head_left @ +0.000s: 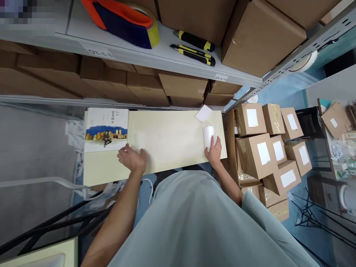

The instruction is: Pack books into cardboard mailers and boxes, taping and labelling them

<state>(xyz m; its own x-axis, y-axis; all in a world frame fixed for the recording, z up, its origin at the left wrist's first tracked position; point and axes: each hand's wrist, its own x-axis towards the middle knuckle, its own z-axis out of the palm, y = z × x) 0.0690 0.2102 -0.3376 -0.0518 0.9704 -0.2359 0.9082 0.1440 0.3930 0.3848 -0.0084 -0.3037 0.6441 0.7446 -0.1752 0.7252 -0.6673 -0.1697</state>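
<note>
My left hand (132,157) is over the pale tabletop (169,141), fingers and thumb apart, with nothing in it. Just beyond its fingertips, at the table's left end, lies a flat white item (106,129) printed with a city skyline, a blue sky and dark lettering. My right hand (214,151) is closed about the near end of a white roll (208,134) at the table's right side. A small white square of paper (204,113) lies past the far end of the roll.
A shelf (167,59) above the table's back edge bears cardboard boxes, a tape dispenser (125,24) and yellow-black utility knives (194,53). Stacked labelled boxes (256,155) stand to the right. A white cable (41,181) crosses the left side, near black metal legs (63,218).
</note>
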